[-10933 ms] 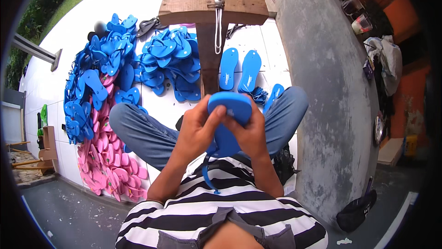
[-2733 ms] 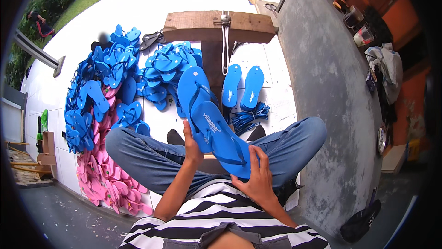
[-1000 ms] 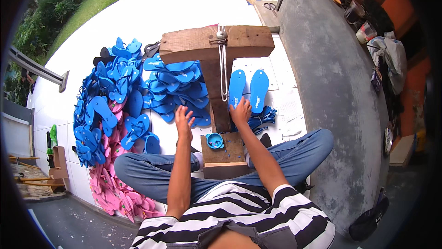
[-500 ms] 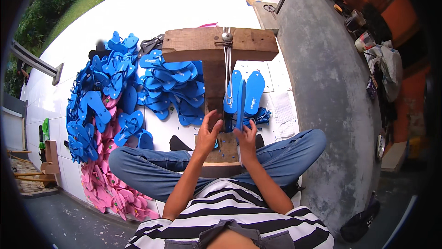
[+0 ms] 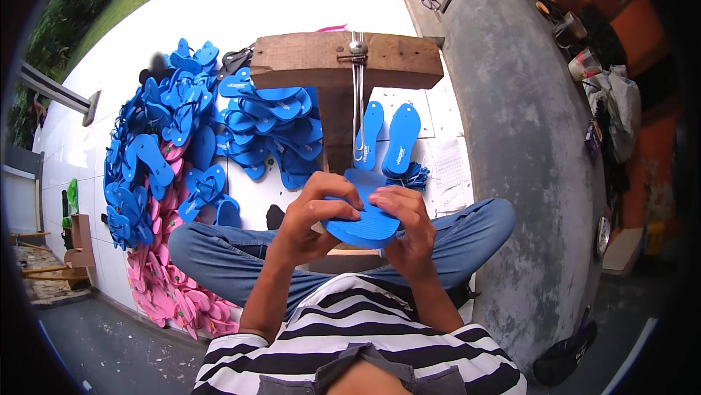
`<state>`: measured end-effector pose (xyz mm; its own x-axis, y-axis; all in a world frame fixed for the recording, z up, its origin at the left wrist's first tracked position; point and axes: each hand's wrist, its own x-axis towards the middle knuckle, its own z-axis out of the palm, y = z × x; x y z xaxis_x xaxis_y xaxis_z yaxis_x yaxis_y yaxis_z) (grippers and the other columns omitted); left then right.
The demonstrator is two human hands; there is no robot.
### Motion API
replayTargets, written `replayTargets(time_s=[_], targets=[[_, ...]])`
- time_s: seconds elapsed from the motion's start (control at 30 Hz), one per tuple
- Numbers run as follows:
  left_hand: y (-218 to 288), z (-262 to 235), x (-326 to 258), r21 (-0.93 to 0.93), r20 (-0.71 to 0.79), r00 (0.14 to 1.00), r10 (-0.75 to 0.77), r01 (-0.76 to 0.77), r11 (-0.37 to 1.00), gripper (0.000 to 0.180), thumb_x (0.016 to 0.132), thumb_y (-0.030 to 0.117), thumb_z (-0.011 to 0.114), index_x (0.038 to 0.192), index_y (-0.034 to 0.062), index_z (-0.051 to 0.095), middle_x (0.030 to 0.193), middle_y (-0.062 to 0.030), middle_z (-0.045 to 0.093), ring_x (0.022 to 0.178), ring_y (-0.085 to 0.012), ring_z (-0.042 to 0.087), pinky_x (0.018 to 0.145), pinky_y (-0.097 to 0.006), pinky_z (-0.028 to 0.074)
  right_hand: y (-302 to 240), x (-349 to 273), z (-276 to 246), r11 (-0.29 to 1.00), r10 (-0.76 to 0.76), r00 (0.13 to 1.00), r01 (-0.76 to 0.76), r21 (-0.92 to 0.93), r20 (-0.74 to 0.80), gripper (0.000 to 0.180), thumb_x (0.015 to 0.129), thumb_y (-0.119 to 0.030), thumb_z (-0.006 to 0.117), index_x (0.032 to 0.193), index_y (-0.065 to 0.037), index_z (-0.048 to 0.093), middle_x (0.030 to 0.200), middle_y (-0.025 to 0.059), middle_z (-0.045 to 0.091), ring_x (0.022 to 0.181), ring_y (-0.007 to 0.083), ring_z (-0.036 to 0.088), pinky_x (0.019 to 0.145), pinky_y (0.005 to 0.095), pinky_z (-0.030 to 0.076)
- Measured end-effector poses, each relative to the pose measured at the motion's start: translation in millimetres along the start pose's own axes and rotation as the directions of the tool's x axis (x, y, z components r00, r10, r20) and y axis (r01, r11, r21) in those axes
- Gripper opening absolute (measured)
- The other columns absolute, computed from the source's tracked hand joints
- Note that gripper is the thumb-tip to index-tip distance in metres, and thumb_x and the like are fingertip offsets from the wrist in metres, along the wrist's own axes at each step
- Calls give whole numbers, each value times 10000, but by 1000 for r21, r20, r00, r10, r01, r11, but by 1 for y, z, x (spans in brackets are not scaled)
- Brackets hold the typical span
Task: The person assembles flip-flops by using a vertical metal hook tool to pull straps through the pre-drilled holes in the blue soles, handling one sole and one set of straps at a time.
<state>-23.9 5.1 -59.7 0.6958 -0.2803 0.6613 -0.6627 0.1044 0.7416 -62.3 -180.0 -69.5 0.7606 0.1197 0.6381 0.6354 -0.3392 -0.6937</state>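
A blue flip-flop sole [image 5: 363,228] is held between my two hands above my lap, its ridged face showing. My left hand [image 5: 315,214] grips its left edge with bent fingers. On the opposite edge my right hand [image 5: 406,221] is closed, thumb and fingertips pressing on the surface. Just beyond stands a wooden T-shaped stand [image 5: 336,121], with a looped metal rod [image 5: 359,110] hanging from its crossbar. Two more blue soles [image 5: 404,136] lie right of the post, beside a bundle of blue straps [image 5: 415,176].
Blue flip-flops [image 5: 274,128] are heaped left of the stand, with a larger blue pile [image 5: 175,96] farther left. Pink flip-flops [image 5: 164,293] spread below it. A paper sheet [image 5: 449,169] lies right of the straps, near a grey concrete ledge [image 5: 522,176].
The sole, upright by my right hand before, is now tipped flat toward me. My left hand has closed on it from being open and apart.
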Motion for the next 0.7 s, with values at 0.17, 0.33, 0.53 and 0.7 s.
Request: replayTargets(time_s=[0.17,0.33,0.53,0.7], targets=[[3,-10,23,101,-83,976,201,-193,976,421,653,78,830,994,112,585,961,-111,603,847,-261,586,759,-404,455,-6,37,6,993,-119,988,121,14,-94,408,773,-1,747,1151,-43,598,1091,135,670,1035,319,657,901,420,538],[-10,-12,33,153,-132,966,221,-200,968,465,613,36,793,1014,96,565,955,-128,594,849,-281,580,749,-391,464,-4,48,6,999,-41,991,42,5,-124,370,776,17,740,1127,-19,627,1107,139,669,1061,329,662,908,421,548],[-15,-9,48,152,-179,957,227,-201,968,438,637,-1,754,1020,87,560,959,-131,597,853,-283,583,742,-378,469,0,59,6,998,-53,985,48,-35,-165,374,780,6,747,1138,-16,642,1110,143,675,1055,319,671,904,413,556],[-7,-9,51,209,-134,972,193,-163,964,435,667,-23,750,1041,86,557,972,-127,594,847,-274,592,721,-362,478,2,56,6,1000,3,982,-5,-10,-190,377,775,-15,764,1134,-17,649,1111,143,678,1048,312,675,885,402,565]])
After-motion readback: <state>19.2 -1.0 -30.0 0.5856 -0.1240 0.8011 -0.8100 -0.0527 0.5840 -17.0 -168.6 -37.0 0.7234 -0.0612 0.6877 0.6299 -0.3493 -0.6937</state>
